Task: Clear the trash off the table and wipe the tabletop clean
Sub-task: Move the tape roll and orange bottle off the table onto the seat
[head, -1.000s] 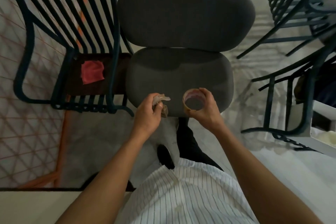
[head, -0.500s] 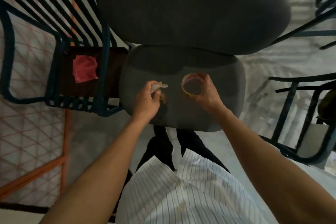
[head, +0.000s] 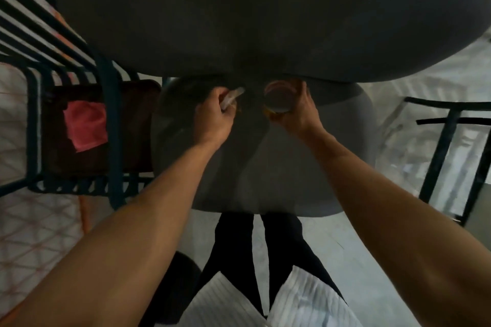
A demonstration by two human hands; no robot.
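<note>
Crumpled wrapper (head: 231, 97) pinched in left hand (head: 212, 119), blurred cup (head: 277, 98) gripped by right hand (head: 300, 111), contents indistinct

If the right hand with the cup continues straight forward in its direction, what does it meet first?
Probably the edge of the large dark grey cushion just ahead of the right hand and its cup; depth is unclear, so it may pass beneath.

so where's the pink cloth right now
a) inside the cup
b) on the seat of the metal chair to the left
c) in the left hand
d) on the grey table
b: the pink cloth lies on the dark seat of the metal chair, while the left hand grips pale crumpled trash and the right hand holds the cup.
</note>
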